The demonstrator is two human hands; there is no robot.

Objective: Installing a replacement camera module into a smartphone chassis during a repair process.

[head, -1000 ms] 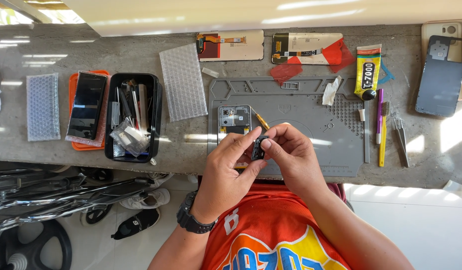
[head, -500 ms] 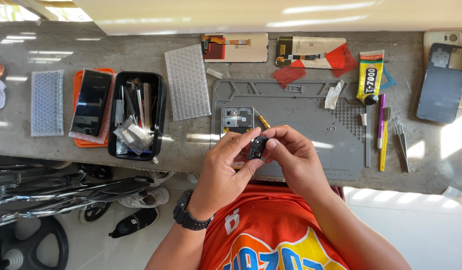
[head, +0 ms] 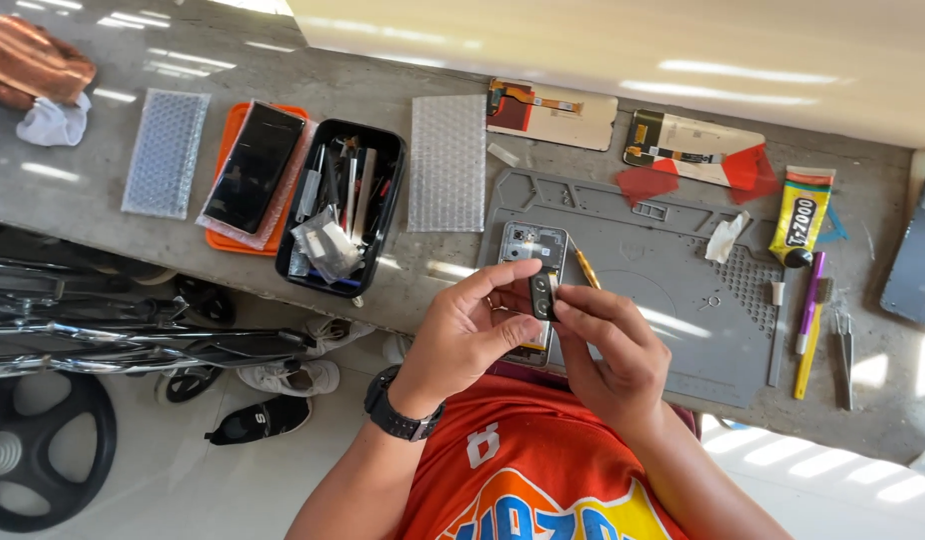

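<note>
Surface: grey concrete bench [head: 103,195] with a grey work mat [head: 673,300].
Hands: left hand [head: 468,335] and right hand [head: 608,345] pinch one small dark part [head: 543,296] together above the mat's near edge.
Axis: part upright, long side pointing away from the person.
Behind: opened phone [head: 533,250], yellow-handled screwdriver [head: 588,270].
Around: one black tool tray [head: 341,210], two bubble-wrap sheets [head: 448,165], one glue tube [head: 801,215].

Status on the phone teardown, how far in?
Done: phone lies opened on the grey mat, back off. In hand: left hand and right hand pinch a small dark part above it. Left: glue tube lies capped; the part is not seated.
</note>
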